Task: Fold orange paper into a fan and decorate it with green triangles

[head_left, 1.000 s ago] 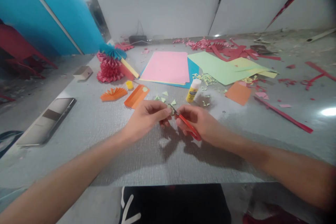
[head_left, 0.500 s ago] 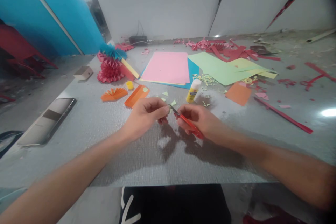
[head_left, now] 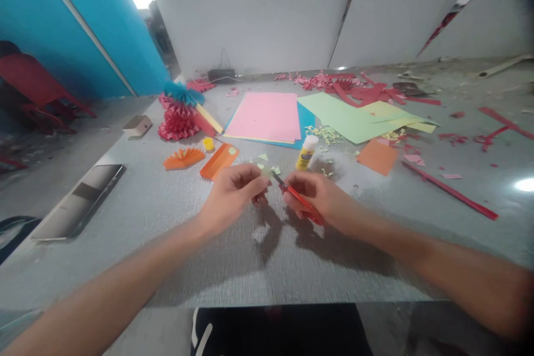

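My left hand pinches a small pale green paper scrap between thumb and fingers. My right hand grips a pair of red-handled scissors, with the fingers wrapped around the handles. The short metal blades point left and sit right beside the scrap. Their exact contact with the paper is hard to make out at this size. Several similar green scraps lie on the grey table just beyond my hands.
Beyond my hands lie a pink sheet on blue paper, green sheets, a glue stick and orange and red paper fans. Red paper offcuts litter the far table. A flat grey device sits near the left edge.
The whole scene sits slightly lower in view, from a small head movement. My hands stay close together, holding the scrap and scissors, with the blades still next to the scrap.
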A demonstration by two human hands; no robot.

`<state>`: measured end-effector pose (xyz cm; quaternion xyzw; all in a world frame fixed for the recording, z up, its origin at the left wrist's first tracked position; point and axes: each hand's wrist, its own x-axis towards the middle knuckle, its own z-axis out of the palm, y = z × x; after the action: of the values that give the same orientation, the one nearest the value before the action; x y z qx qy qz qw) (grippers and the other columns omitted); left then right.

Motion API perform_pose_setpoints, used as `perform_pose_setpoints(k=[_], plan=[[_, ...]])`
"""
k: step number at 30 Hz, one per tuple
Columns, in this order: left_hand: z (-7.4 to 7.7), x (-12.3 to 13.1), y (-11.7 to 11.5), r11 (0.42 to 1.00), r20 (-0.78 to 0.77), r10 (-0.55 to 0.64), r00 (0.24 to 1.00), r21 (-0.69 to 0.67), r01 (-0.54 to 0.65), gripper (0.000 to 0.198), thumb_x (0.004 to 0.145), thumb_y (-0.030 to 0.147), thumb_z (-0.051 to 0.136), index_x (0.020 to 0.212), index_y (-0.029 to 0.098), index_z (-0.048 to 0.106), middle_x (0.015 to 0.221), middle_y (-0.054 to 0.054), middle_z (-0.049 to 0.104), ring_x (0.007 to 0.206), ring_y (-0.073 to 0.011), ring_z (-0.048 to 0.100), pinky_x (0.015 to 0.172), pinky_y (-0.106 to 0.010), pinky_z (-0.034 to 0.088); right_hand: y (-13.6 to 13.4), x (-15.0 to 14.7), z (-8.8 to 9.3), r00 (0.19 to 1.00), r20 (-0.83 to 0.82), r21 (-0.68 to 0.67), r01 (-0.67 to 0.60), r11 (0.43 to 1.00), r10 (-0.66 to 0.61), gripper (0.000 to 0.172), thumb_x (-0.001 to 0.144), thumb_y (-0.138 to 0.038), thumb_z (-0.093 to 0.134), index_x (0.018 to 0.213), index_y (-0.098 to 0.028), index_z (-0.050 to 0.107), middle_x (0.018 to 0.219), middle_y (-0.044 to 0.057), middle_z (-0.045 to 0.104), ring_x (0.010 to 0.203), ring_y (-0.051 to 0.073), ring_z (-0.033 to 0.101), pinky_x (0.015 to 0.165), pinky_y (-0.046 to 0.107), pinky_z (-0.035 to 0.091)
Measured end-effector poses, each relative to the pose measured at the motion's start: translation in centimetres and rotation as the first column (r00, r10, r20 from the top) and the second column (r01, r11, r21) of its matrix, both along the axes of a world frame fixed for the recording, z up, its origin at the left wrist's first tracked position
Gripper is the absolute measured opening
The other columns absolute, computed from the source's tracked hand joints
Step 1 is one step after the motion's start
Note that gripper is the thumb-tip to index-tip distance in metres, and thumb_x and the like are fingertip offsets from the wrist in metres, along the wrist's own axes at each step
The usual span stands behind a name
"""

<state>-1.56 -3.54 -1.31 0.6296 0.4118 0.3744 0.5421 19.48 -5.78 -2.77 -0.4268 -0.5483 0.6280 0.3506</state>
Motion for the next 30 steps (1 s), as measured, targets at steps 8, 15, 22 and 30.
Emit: perform_pose_setpoints(k=[8, 15, 22, 30], plan=[[0.1, -0.1, 0.2, 1.000, -0.020, -0.018, 1.000, -0.021, 0.017, 0.022, 0.083, 0.028, 0.069, 0.066, 0.017, 0.062, 0.063, -0.001, 0.065, 0.061, -0.0126, 0.062, 0.062, -0.026, 0.049, 0.4, 0.4, -0.3, 0.997, 0.010, -0.019, -0.073, 0.997, 0.074, 0.043, 0.074, -0.046, 0.091, 0.081, -0.019, 0.058, 0.063, -0.005, 0.057, 0.052, 0.008, 0.050, 0.047, 0.022, 0.036], [0.3, -0.1, 0.1, 0.999, -0.031, -0.022, 0.999, -0.027, 0.022, 0.021, 0.080, 0.027, 0.069, 0.063, 0.017, 0.063, 0.061, -0.001, 0.065, 0.060, -0.0121, 0.059, 0.063, -0.026, 0.047, 0.7, 0.9, -0.4, 0.990, 0.003, -0.010, -0.142, 0.990, 0.142, 0.042, 0.075, -0.047, 0.090, 0.083, -0.019, 0.061, 0.065, -0.004, 0.058, 0.052, 0.008, 0.050, 0.046, 0.021, 0.037], [0.5, -0.2, 0.1, 0.999, -0.051, -0.023, 0.998, -0.046, 0.020, 0.019, 0.078, 0.026, 0.070, 0.063, 0.016, 0.065, 0.060, -0.001, 0.066, 0.059, -0.0123, 0.058, 0.063, -0.026, 0.047, 0.8, 1.0, -0.5, 0.986, -0.004, -0.019, -0.169, 0.985, 0.169, 0.041, 0.077, -0.046, 0.090, 0.084, -0.018, 0.061, 0.066, -0.005, 0.058, 0.053, 0.008, 0.051, 0.047, 0.020, 0.039], [0.4, -0.2, 0.2, 0.999, -0.060, -0.029, 0.998, -0.047, 0.027, 0.019, 0.078, 0.027, 0.071, 0.062, 0.016, 0.066, 0.060, -0.002, 0.066, 0.059, -0.0122, 0.058, 0.063, -0.026, 0.047, 1.0, 1.1, -0.6, 0.984, 0.022, -0.015, -0.176, 0.984, 0.177, 0.043, 0.076, -0.048, 0.090, 0.084, -0.019, 0.059, 0.067, -0.004, 0.059, 0.054, 0.009, 0.051, 0.048, 0.022, 0.038]])
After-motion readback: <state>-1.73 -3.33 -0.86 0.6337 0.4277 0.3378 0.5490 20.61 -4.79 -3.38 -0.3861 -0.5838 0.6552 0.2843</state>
